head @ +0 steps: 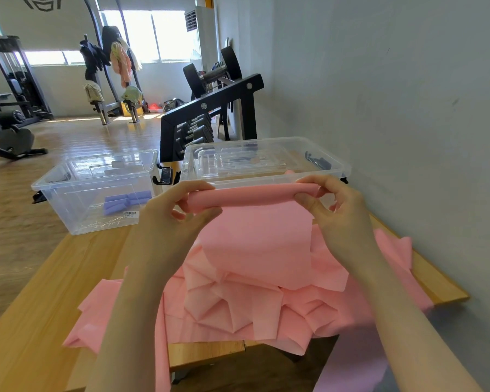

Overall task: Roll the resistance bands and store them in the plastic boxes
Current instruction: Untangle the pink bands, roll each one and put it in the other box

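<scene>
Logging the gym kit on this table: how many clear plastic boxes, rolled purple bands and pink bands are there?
Clear plastic boxes: 2
Rolled purple bands: 2
Pink bands: 1
Total: 5

A: Any writing to call out here?

B: Just one candidate: a small white barcode sticker (130,213) on the front wall of the left plastic box (68,205). Bars are visible, but the digits under them are too small and blurred to read.

A: And that dark emblem (41,2) at the top of the far wall?

B: Cut off by the frame edge; it shows only as angular black strokes, no letters I can make out.

A: So nothing legible?

B: Nothing legible anywhere.
</scene>
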